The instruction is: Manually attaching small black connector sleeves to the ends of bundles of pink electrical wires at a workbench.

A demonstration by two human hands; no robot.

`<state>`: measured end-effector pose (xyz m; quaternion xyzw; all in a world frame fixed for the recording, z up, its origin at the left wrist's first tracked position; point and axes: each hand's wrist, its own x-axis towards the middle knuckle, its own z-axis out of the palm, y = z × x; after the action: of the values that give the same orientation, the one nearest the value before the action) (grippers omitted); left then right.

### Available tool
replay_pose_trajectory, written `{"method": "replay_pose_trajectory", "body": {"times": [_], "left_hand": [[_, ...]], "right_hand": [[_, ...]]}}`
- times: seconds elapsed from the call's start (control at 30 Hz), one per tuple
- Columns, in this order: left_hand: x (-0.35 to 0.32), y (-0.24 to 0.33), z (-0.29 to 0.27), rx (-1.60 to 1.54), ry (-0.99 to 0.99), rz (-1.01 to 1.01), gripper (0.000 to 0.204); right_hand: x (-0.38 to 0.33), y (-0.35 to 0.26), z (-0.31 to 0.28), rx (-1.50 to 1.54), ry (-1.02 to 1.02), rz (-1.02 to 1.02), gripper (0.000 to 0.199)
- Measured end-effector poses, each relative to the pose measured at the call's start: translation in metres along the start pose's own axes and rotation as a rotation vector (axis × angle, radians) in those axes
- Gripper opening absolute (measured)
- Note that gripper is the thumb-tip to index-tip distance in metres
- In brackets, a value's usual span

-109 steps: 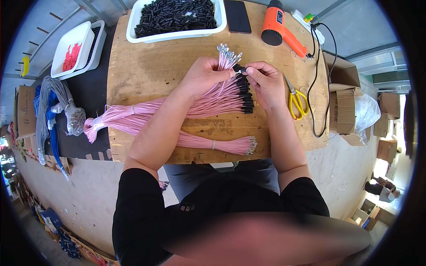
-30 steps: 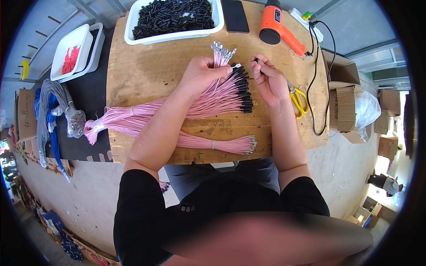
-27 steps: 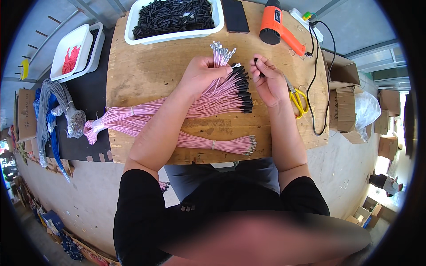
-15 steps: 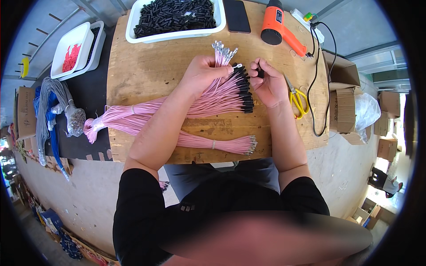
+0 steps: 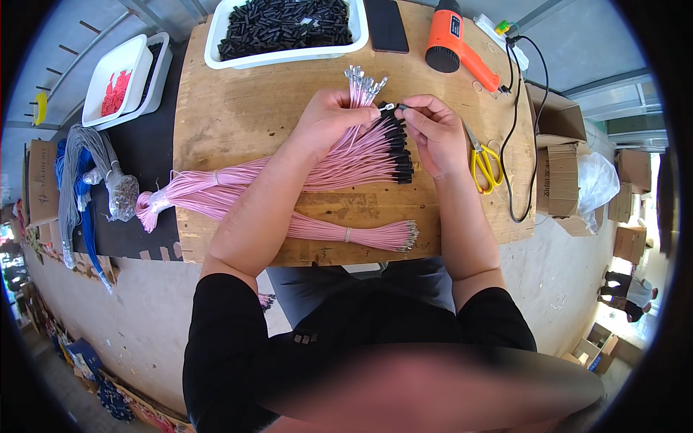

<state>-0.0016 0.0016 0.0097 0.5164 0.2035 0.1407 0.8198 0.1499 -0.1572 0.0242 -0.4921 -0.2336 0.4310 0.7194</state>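
My left hand (image 5: 333, 121) is closed round a bunch of pink wires (image 5: 359, 92) with bare metal terminals at their tips. One terminal (image 5: 388, 107) sticks out to the right past my left thumb. My right hand (image 5: 437, 133) pinches a small black sleeve (image 5: 403, 107) just right of that terminal, with a narrow gap between them. Below the hands, many pink wires of the same bundle end in black sleeves (image 5: 399, 148). Nearer the table's front edge lies a tied bundle of pink wires (image 5: 354, 237) with uncovered metal ends.
A white tray (image 5: 289, 59) of black sleeves stands at the back, beside a dark phone (image 5: 386, 26). An orange heat gun (image 5: 462, 47), yellow-handled scissors (image 5: 488, 166) and a black cord (image 5: 530, 144) lie right. Grey and blue wire bundles (image 5: 94, 169) and a tray of red pieces (image 5: 119, 79) sit left.
My right hand has turned and brought the black sleeve from its curled fingers up to the fingertips, close to the terminal. The left hand has stayed in place.
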Motion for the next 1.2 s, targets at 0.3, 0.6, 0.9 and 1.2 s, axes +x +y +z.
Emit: {"method": "replay_pose_trajectory", "body": {"times": [0.3,0.6,0.9,1.2], "left_hand": [[-0.0008,-0.0015,-0.0004,0.036,-0.007,0.007,0.016],[-0.0002,-0.0039,0.0006,0.106,-0.003,0.026,0.014],[-0.0015,-0.0015,0.0015,0.180,-0.002,0.027,0.015],[-0.0009,-0.0017,0.0046,0.194,-0.003,0.059,0.015]], "right_hand": [[-0.0022,0.0004,0.0063,-0.091,0.057,0.002,0.018],[-0.0019,0.0033,0.0045,-0.107,0.079,-0.072,0.017],[-0.0018,0.0039,0.0053,-0.131,0.079,-0.066,0.015],[-0.0007,0.0019,0.0008,-0.153,0.141,-0.070,0.013]]}}
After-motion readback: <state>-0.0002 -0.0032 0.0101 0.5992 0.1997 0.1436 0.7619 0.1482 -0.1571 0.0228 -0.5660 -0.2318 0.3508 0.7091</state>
